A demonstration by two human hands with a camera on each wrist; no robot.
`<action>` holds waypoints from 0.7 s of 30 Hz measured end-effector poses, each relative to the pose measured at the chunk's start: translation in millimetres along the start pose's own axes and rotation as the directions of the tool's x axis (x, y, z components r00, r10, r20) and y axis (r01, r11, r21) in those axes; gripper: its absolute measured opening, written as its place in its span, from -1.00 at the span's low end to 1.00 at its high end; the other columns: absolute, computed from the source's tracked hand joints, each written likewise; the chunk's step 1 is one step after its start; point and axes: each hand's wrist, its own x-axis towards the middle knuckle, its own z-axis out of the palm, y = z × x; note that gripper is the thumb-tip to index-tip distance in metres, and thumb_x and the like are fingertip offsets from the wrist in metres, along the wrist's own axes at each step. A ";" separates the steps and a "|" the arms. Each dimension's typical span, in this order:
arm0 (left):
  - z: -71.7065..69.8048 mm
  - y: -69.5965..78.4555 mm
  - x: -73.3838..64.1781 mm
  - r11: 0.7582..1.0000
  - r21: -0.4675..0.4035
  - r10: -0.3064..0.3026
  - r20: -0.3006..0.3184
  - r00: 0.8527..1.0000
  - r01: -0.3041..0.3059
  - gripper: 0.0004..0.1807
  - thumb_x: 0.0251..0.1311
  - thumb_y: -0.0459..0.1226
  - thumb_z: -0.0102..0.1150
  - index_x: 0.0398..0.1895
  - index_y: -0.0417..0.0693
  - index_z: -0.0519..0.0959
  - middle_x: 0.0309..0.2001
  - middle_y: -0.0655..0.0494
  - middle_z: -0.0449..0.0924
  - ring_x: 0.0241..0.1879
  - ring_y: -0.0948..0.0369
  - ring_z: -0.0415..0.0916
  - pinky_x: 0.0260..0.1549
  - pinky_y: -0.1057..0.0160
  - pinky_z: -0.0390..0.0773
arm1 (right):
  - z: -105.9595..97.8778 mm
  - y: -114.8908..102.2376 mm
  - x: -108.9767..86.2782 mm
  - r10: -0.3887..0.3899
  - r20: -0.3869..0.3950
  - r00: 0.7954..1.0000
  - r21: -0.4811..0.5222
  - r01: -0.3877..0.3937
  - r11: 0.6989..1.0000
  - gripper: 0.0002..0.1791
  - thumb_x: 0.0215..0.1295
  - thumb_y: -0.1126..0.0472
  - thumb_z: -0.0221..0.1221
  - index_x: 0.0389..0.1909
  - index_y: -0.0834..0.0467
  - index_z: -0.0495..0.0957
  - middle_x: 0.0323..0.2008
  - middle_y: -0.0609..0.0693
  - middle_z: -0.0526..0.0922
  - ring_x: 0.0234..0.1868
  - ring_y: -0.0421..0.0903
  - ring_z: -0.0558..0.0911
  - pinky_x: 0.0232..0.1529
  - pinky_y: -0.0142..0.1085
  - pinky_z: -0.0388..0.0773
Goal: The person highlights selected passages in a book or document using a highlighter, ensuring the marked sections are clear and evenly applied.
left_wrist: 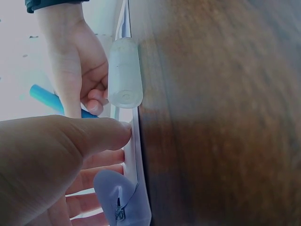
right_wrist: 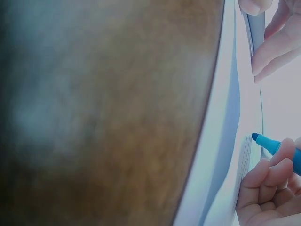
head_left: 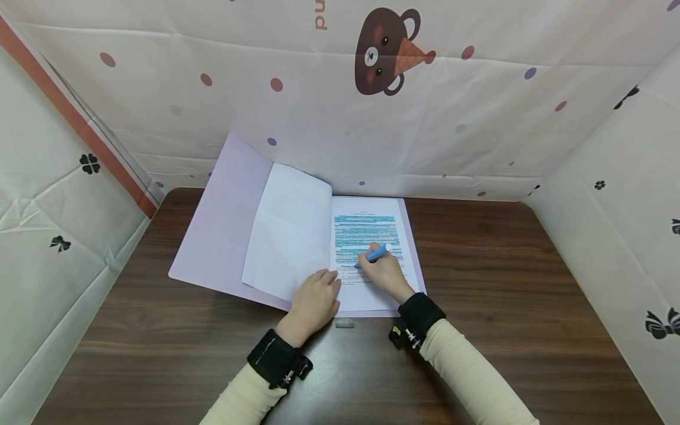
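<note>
A lilac folder (head_left: 215,236) lies open on the table with sheets inside. Its printed page (head_left: 366,295) has many lines marked over in blue, with plain text lines lower down. My right hand (head_left: 386,274) pinches a blue highlighter (head_left: 378,254), its dark tip (right_wrist: 254,136) at the text below the marked lines. The left hand (head_left: 313,300) rests with extended fingers on the lower part of the sheets, near the fold between the turned white sheet (head_left: 292,230) and the printed page. In the left wrist view, the left thumb (left_wrist: 101,134) lies by the folder's near edge.
A small translucent block (head_left: 344,323) sits at the folder's near edge, between the wrists. Brown wooden table (head_left: 494,265) surrounds the folder. A patterned cloth wall (head_left: 319,118) rises behind, and the folder's left cover leans toward it. White cloth also hangs at both sides.
</note>
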 end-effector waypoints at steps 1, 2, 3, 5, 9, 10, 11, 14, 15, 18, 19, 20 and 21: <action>-0.3 0.0 0.0 1.000 -0.001 -0.002 0.004 1.000 0.002 -0.54 0.00 -0.10 0.28 -0.04 -0.16 0.59 0.07 -0.04 0.53 0.10 0.06 0.43 0.12 0.17 0.39 | -0.5 0.4 -0.1 0.000 0.001 1.000 0.004 0.000 1.000 -0.67 0.24 0.11 0.04 -0.64 0.10 0.20 -0.70 -0.09 0.23 -0.69 -0.17 0.21 -0.66 -0.40 0.11; -0.3 0.0 -0.1 1.000 -0.001 -0.001 0.004 1.000 0.001 -0.54 0.00 -0.10 0.28 -0.04 -0.16 0.59 0.07 -0.04 0.53 0.10 0.06 0.42 0.12 0.17 0.39 | -0.9 0.8 -0.3 0.001 0.001 1.000 0.009 -0.001 1.000 -0.67 0.25 0.12 0.04 -0.64 0.10 0.20 -0.70 -0.08 0.23 -0.69 -0.16 0.21 -0.66 -0.40 0.11; -0.3 0.0 -0.1 1.000 0.001 -0.001 0.002 1.000 0.001 -0.54 0.00 -0.10 0.28 -0.04 -0.15 0.59 0.07 -0.04 0.53 0.10 0.06 0.43 0.12 0.17 0.39 | -1.4 1.1 -0.4 0.002 0.003 1.000 0.011 -0.002 1.000 -0.67 0.25 0.12 0.03 -0.64 0.10 0.19 -0.70 -0.08 0.23 -0.69 -0.16 0.20 -0.65 -0.39 0.11; -0.4 0.1 0.1 1.000 0.003 -0.002 0.004 1.000 0.002 -0.54 0.01 -0.10 0.28 -0.04 -0.15 0.59 0.07 -0.03 0.53 0.10 0.06 0.42 0.12 0.17 0.39 | -1.9 1.7 -0.5 0.008 0.006 1.000 0.014 -0.008 1.000 -0.67 0.25 0.12 0.03 -0.63 0.10 0.19 -0.69 -0.08 0.22 -0.68 -0.16 0.20 -0.64 -0.39 0.12; -0.3 0.1 0.3 1.000 0.008 0.000 0.004 1.000 0.000 -0.53 0.00 -0.10 0.28 -0.03 -0.15 0.59 0.07 -0.03 0.52 0.10 0.06 0.42 0.13 0.17 0.38 | -2.8 2.9 -0.6 0.017 0.012 1.000 0.006 -0.017 1.000 -0.68 0.25 0.10 0.03 -0.62 0.11 0.20 -0.69 -0.08 0.23 -0.67 -0.15 0.22 -0.63 -0.38 0.12; -0.4 0.1 0.4 1.000 0.008 0.000 0.005 1.000 0.000 -0.53 0.00 -0.10 0.28 -0.03 -0.15 0.59 0.07 -0.03 0.52 0.10 0.06 0.42 0.13 0.17 0.38 | -3.1 3.3 -0.6 0.018 0.011 1.000 0.005 -0.018 1.000 -0.68 0.25 0.10 0.03 -0.62 0.11 0.21 -0.68 -0.08 0.24 -0.67 -0.15 0.23 -0.63 -0.38 0.13; -0.4 0.1 0.4 1.000 0.008 0.000 0.005 1.000 0.000 -0.53 0.00 -0.10 0.28 -0.03 -0.15 0.58 0.07 -0.03 0.52 0.10 0.06 0.42 0.13 0.17 0.38 | -3.2 3.7 -0.5 0.018 0.010 1.000 0.002 -0.018 1.000 -0.68 0.25 0.10 0.04 -0.61 0.11 0.21 -0.68 -0.07 0.24 -0.67 -0.15 0.23 -0.63 -0.38 0.13; 0.2 0.0 0.5 1.000 0.005 -0.002 0.006 1.000 0.002 -0.53 0.01 -0.09 0.28 -0.03 -0.15 0.59 0.08 -0.03 0.52 0.10 0.06 0.42 0.13 0.17 0.39 | -3.3 4.9 -0.3 0.019 0.006 1.000 -0.005 -0.019 1.000 -0.68 0.26 0.10 0.05 -0.60 0.12 0.21 -0.68 -0.07 0.24 -0.66 -0.14 0.24 -0.63 -0.37 0.13; 0.4 0.0 0.4 1.000 0.003 -0.002 0.005 1.000 0.002 -0.53 0.01 -0.09 0.28 -0.03 -0.15 0.59 0.08 -0.03 0.52 0.10 0.06 0.43 0.13 0.17 0.39 | -3.3 5.3 -0.3 0.019 0.004 1.000 -0.007 -0.019 1.000 -0.68 0.26 0.10 0.05 -0.60 0.12 0.21 -0.67 -0.07 0.24 -0.66 -0.14 0.24 -0.63 -0.37 0.13; 1.5 -0.2 0.3 1.000 0.003 -0.002 0.000 1.000 0.002 -0.53 0.00 -0.09 0.28 -0.03 -0.15 0.59 0.07 -0.03 0.52 0.10 0.06 0.43 0.13 0.17 0.39 | -3.2 6.8 0.1 0.016 0.000 1.000 -0.015 -0.016 1.000 -0.67 0.26 0.10 0.06 -0.60 0.11 0.20 -0.67 -0.08 0.24 -0.66 -0.15 0.25 -0.63 -0.38 0.13; 1.6 -0.3 0.3 1.000 0.004 -0.001 -0.005 1.000 0.001 -0.53 0.00 -0.09 0.28 -0.03 -0.15 0.59 0.07 -0.03 0.53 0.10 0.06 0.43 0.12 0.17 0.39 | -3.4 7.1 0.1 0.014 -0.002 1.000 -0.016 -0.014 1.000 -0.67 0.26 0.10 0.06 -0.61 0.11 0.20 -0.67 -0.08 0.24 -0.66 -0.15 0.25 -0.63 -0.38 0.13; 2.0 -0.4 0.4 1.000 0.005 0.000 -0.007 1.000 0.000 -0.53 0.00 -0.09 0.29 -0.04 -0.15 0.59 0.07 -0.03 0.53 0.10 0.06 0.43 0.12 0.17 0.39 | -3.7 7.4 0.0 0.014 -0.002 1.000 -0.015 -0.014 1.000 -0.67 0.25 0.11 0.06 -0.61 0.11 0.20 -0.67 -0.08 0.24 -0.66 -0.15 0.25 -0.63 -0.38 0.13; 2.1 -0.3 0.3 1.000 0.006 0.001 -0.009 1.000 -0.001 -0.53 -0.01 -0.09 0.29 -0.04 -0.15 0.59 0.07 -0.03 0.53 0.10 0.06 0.43 0.12 0.17 0.39 | -4.1 7.6 0.0 0.015 -0.004 1.000 -0.015 -0.015 1.000 -0.67 0.25 0.11 0.06 -0.61 0.11 0.20 -0.68 -0.08 0.24 -0.66 -0.15 0.24 -0.63 -0.38 0.13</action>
